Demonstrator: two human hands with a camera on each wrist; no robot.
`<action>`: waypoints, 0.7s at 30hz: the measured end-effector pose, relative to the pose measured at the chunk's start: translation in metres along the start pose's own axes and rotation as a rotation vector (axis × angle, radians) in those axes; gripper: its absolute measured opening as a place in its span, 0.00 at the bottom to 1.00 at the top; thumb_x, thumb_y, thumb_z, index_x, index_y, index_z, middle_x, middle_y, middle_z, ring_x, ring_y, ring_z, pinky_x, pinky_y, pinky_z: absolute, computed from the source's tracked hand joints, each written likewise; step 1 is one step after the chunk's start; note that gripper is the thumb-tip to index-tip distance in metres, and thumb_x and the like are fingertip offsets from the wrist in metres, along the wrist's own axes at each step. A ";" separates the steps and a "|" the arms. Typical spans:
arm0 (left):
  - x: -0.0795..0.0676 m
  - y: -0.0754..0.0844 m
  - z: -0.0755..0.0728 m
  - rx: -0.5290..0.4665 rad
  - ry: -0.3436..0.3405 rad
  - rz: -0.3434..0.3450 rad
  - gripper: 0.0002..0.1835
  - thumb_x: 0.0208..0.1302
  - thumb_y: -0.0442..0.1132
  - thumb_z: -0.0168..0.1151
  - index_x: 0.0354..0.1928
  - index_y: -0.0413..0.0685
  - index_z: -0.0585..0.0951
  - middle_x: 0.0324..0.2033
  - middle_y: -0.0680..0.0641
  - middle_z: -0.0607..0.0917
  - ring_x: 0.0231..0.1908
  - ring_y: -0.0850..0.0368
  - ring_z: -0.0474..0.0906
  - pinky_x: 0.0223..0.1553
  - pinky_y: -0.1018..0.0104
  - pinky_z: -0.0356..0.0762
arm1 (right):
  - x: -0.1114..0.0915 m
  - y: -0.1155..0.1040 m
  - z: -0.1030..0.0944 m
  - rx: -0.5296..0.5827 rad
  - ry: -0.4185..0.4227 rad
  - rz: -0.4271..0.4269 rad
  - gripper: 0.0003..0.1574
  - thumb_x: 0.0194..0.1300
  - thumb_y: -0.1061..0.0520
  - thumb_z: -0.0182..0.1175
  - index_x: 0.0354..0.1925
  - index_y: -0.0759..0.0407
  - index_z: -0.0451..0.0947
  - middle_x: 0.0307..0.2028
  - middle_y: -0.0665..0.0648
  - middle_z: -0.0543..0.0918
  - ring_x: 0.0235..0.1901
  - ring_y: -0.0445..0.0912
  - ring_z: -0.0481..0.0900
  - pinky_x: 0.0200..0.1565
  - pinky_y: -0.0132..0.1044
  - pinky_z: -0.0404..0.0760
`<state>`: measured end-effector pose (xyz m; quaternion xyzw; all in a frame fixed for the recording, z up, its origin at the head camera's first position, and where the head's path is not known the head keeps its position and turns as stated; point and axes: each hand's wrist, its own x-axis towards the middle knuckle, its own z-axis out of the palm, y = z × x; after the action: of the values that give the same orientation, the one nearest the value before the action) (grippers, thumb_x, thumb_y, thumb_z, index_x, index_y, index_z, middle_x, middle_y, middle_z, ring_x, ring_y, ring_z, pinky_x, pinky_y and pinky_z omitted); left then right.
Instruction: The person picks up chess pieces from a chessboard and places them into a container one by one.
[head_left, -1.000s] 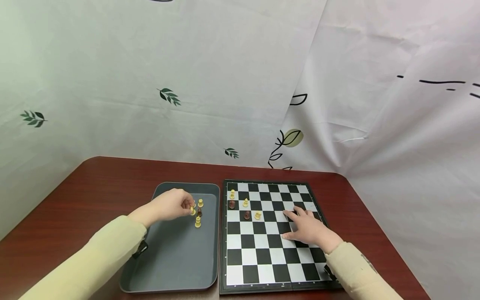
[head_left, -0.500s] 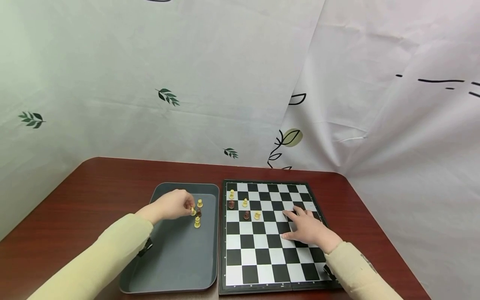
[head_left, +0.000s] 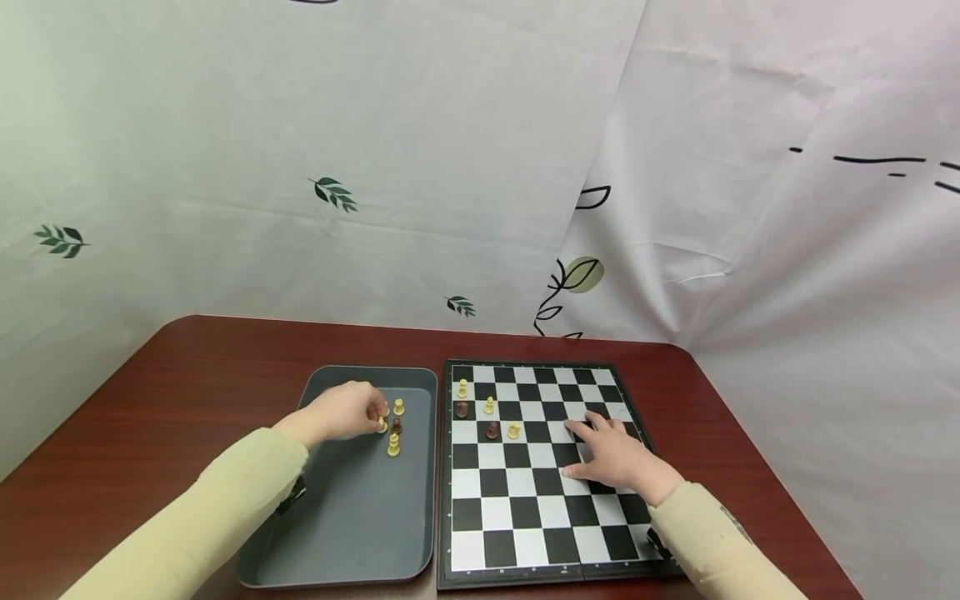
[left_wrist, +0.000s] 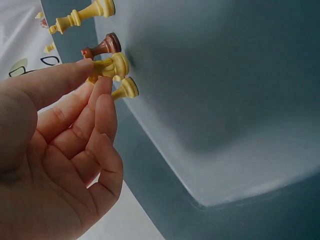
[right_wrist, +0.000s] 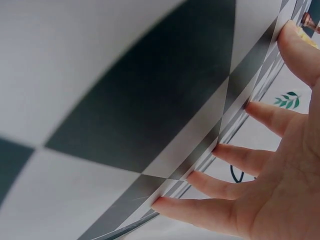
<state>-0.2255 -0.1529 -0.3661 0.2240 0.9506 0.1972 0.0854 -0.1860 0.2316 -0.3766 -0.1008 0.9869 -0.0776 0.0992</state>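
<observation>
In the head view my left hand (head_left: pixel 347 410) is over the upper part of the grey tray (head_left: pixel 337 533). Its thumb and fingertips pinch a yellow chess piece (left_wrist: pixel 119 65), whose round base shows in the left wrist view and whose top the fingers cover. Around it in the tray stand a brown chess piece (head_left: pixel 396 426), a taller yellow chess piece (head_left: pixel 393 446) and another yellow chess piece (head_left: pixel 399 407). One more yellow piece (left_wrist: pixel 127 88) is partly hidden behind the fingers. My right hand (head_left: pixel 617 457) spreads its fingers, fingertips resting on the chessboard (head_left: pixel 512 515).
Several pieces stand at the board's far left, among them a brown piece (head_left: pixel 492 431) and a yellow piece (head_left: pixel 513 431). The board lies close beside the tray's right wall on the red-brown table (head_left: pixel 232 367). A patterned white cloth (head_left: pixel 450 167) hangs behind.
My left forearm has swung slightly to the right. The left fingers stay at the same piece, shifting only a little. My right hand keeps its place on the board.
</observation>
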 end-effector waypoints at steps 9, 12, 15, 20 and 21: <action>0.002 -0.002 0.003 0.001 0.000 -0.017 0.03 0.56 0.32 0.64 0.27 0.45 0.80 0.20 0.54 0.75 0.22 0.62 0.65 0.27 0.67 0.64 | 0.000 0.000 -0.001 0.009 -0.008 0.000 0.45 0.51 0.40 0.69 0.63 0.57 0.69 0.65 0.70 0.63 0.60 0.70 0.62 0.51 0.64 0.70; 0.002 -0.002 0.003 0.001 -0.003 -0.018 0.03 0.56 0.32 0.64 0.27 0.46 0.80 0.21 0.54 0.77 0.22 0.62 0.66 0.27 0.66 0.66 | 0.001 0.000 -0.001 0.007 -0.008 0.000 0.46 0.51 0.40 0.69 0.63 0.56 0.69 0.65 0.70 0.63 0.60 0.69 0.62 0.51 0.64 0.70; 0.003 -0.003 0.003 0.000 -0.007 -0.020 0.02 0.56 0.33 0.65 0.28 0.45 0.81 0.23 0.54 0.79 0.23 0.62 0.69 0.28 0.66 0.68 | 0.000 0.000 -0.001 0.007 -0.010 0.002 0.46 0.51 0.40 0.69 0.63 0.56 0.69 0.65 0.70 0.63 0.60 0.69 0.62 0.51 0.63 0.70; 0.003 -0.003 0.004 -0.005 -0.009 -0.036 0.02 0.56 0.33 0.66 0.28 0.45 0.81 0.25 0.53 0.80 0.24 0.61 0.70 0.29 0.64 0.70 | -0.001 -0.001 -0.002 0.003 -0.013 -0.009 0.46 0.51 0.40 0.69 0.63 0.56 0.69 0.65 0.70 0.63 0.60 0.69 0.63 0.50 0.63 0.70; 0.003 -0.002 0.004 -0.006 -0.009 -0.038 0.02 0.56 0.33 0.66 0.28 0.45 0.81 0.25 0.53 0.80 0.25 0.61 0.70 0.29 0.64 0.70 | -0.001 -0.001 -0.002 0.002 -0.012 -0.011 0.46 0.51 0.40 0.69 0.63 0.56 0.69 0.65 0.70 0.63 0.60 0.69 0.63 0.50 0.63 0.70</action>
<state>-0.2277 -0.1525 -0.3707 0.2064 0.9537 0.1973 0.0940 -0.1855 0.2310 -0.3739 -0.1067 0.9856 -0.0784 0.1047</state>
